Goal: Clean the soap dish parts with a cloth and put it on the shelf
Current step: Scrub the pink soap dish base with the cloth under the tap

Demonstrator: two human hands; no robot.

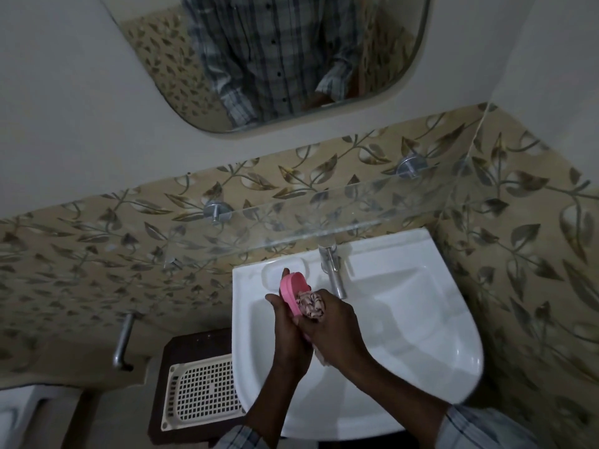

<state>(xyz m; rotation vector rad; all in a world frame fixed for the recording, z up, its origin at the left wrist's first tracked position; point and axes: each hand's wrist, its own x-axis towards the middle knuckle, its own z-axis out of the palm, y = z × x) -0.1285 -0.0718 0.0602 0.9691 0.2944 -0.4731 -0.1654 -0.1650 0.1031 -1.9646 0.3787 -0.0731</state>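
Observation:
Over the white sink (421,319) my left hand (287,332) grips a pink soap dish part (290,291), held on edge with its hollow side turned right. My right hand (334,328) is closed around a bunched patterned cloth (311,304) and presses it against the inside of the pink part. A glass shelf (291,228) on two metal brackets runs along the tiled wall just above the sink, with nothing on it. Most of the pink part's lower end is hidden between my hands.
A chrome tap (334,273) stands at the back of the sink, close to my right hand. A cream slotted tray (204,390) lies on a dark stool left of the sink. A metal towel bar (124,338) projects from the left wall. A mirror (275,59) hangs above.

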